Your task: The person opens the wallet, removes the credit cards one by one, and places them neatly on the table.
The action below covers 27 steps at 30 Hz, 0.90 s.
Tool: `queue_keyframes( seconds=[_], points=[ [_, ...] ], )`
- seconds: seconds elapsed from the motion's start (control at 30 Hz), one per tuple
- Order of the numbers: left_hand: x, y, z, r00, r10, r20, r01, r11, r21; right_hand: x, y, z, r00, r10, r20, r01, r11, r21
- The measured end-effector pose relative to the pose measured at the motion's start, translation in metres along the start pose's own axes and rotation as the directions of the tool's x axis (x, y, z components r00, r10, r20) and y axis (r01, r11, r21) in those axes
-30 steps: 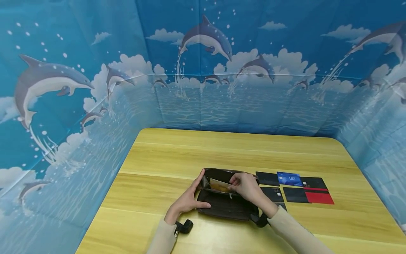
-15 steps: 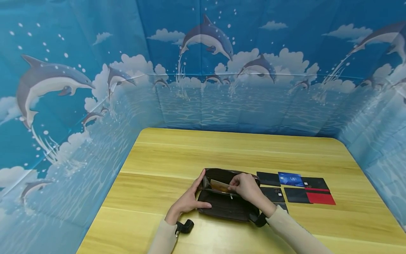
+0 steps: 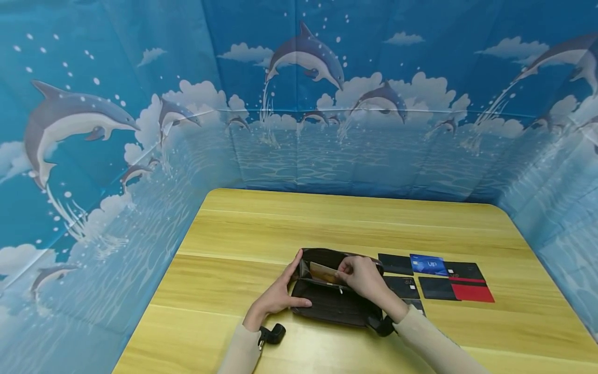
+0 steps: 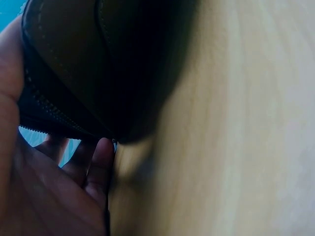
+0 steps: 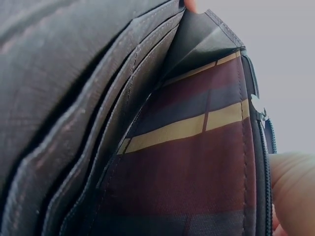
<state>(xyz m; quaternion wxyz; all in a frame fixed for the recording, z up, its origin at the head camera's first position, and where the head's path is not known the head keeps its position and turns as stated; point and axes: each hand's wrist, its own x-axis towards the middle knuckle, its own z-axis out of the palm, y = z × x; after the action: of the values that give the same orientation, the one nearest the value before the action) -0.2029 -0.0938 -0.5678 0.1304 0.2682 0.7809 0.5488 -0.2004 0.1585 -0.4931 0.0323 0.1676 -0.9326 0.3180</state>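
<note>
Holding: left hand grips the left end of a dark brown zip wallet; thumb lies along its near face, fingers curl up round the far edge; the left wrist view shows the fingers wrapped behind the wallet's end
Right hand: right hand sits over the open top of the wallet; fingertips pinch a tan card standing partly out of the opening
Wallet place: lies open on the wooden table, near the front edge, between the 2 hands; long side runs left to right
Wallet inside: right wrist view shows a row of dark card slots, and a maroon lining with yellow stripes; a zip runs down the right edge, with a fingertip just beside it
Cards on table: blue VIP card lies just right of the wallet among several black cards; a black and red card lies at the far right; all lie flat, edges touching or overlapping
Surround: blue dolphin backdrop stands round 3 sides of the table
</note>
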Motion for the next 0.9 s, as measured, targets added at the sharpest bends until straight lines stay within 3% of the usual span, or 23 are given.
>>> queue_keyframes(
  seconds=[0.9],
  points=[
    [0.0016, 0.0003, -0.0001, 1.000, 0.008, 0.006, -0.008, 1.000, -0.009, -0.0077, -0.0074, -0.0050, 0.998, -0.041, -0.047, 0.041, 0.999, -0.010]
  ],
)
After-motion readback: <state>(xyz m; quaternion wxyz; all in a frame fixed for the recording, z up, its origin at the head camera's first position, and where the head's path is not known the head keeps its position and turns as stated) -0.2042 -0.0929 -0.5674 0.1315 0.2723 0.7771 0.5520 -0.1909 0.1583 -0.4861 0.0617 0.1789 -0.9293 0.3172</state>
